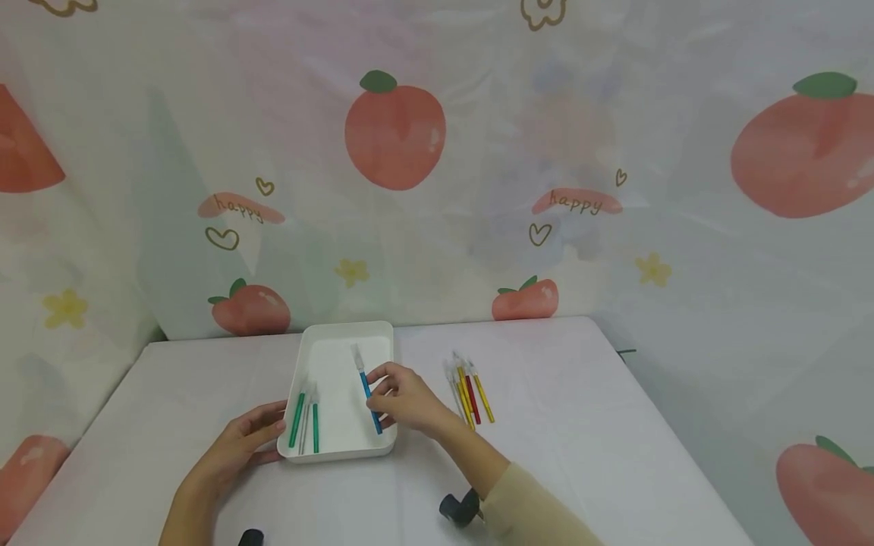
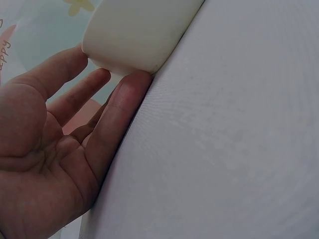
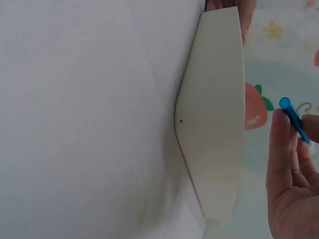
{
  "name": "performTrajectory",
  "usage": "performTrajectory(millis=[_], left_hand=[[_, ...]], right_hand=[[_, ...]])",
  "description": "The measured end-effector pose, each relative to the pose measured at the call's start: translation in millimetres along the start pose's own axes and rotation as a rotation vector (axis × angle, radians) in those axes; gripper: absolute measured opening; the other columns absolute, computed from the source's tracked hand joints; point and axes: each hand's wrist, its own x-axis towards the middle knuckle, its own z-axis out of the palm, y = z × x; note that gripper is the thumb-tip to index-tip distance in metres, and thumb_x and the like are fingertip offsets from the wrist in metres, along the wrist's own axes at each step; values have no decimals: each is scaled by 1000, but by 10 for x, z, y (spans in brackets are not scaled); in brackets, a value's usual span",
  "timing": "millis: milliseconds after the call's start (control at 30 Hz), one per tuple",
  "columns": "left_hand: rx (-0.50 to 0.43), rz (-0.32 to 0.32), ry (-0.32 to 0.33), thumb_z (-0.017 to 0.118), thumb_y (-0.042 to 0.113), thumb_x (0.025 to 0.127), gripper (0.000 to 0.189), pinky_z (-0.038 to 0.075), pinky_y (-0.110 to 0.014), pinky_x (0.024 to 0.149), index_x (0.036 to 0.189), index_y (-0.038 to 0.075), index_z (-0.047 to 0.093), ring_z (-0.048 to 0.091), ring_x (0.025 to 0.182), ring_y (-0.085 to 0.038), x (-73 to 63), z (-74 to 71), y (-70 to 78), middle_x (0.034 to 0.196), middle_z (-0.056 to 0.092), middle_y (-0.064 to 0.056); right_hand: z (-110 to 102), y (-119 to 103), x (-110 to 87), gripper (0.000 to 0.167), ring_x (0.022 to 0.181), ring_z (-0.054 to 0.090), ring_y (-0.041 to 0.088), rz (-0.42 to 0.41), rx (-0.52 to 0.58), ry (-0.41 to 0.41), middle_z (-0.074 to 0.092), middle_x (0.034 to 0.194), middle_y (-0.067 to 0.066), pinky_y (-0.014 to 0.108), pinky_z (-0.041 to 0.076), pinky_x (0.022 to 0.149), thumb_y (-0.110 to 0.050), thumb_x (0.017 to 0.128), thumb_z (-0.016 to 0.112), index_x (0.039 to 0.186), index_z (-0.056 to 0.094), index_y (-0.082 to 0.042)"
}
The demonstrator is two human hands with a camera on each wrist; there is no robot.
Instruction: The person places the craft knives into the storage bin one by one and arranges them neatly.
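A slim blue craft knife (image 1: 372, 402) with a clear cap over its far tip is pinched between the thumb and fingers of my right hand (image 1: 407, 398), above the right side of a white tray (image 1: 347, 447). In the right wrist view, the round end of the blue knife (image 3: 294, 117) points toward the camera. My left hand (image 1: 240, 444) touches the tray's left wall with its fingers; the left wrist view shows the fingertips against the tray's corner (image 2: 134, 40). Two green craft knives (image 1: 297, 418) and a silver one (image 1: 304, 428) lie inside the tray's left part.
Right of the tray, several capped knives lie in a loose bunch on the white tablecloth: yellow ones (image 1: 484, 398), a red one (image 1: 473, 400) and a silver one (image 1: 454, 393). A black object (image 1: 460, 508) shows near the right sleeve. A fruit-printed curtain (image 1: 437, 250) stands behind the table.
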Motion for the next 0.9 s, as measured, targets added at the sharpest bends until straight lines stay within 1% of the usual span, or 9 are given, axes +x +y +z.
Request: performTrajectory(millis=[167,300,533,667,900], left_hand=[[-4,3,-3,67,30,96,68,60,-39,85,151,4,39,64,114,-25,-20,-6,2,147,45,-23],[-11,12,-12,66,29,97,66,60,-39,85,151,4,38,63,115,-25,-15,-16,3,148,44,-23],[-9,0,-4,66,28,97,65,60,-39,85,151,4,39,64,114,-24,-19,-13,8,148,44,-23],[-9,-14,-2,67,31,96,67,60,-39,85,151,5,39,64,114,-23,-21,-19,4,148,45,-22],[-10,-5,-17,67,32,96,68,60,-39,86,152,6,38,64,114,-24,-1,-23,1,149,44,-22]], right_hand=[[88,-34,42,29,69,67,21,-3,4,-7,64,92,10,43,63,67,-7,92,67,119,58,-8],[148,-30,83,29,67,66,20,-8,10,-12,64,91,10,45,63,68,-6,91,67,119,59,-8],[281,-20,143,31,67,68,18,-1,41,-41,64,90,7,39,63,65,-7,91,66,121,57,-8],[347,-24,172,31,67,68,18,8,55,-42,64,90,7,38,63,63,-6,91,66,121,57,-8],[452,-19,223,33,70,69,18,38,63,-16,65,90,8,37,62,60,-3,89,66,120,56,-10]])
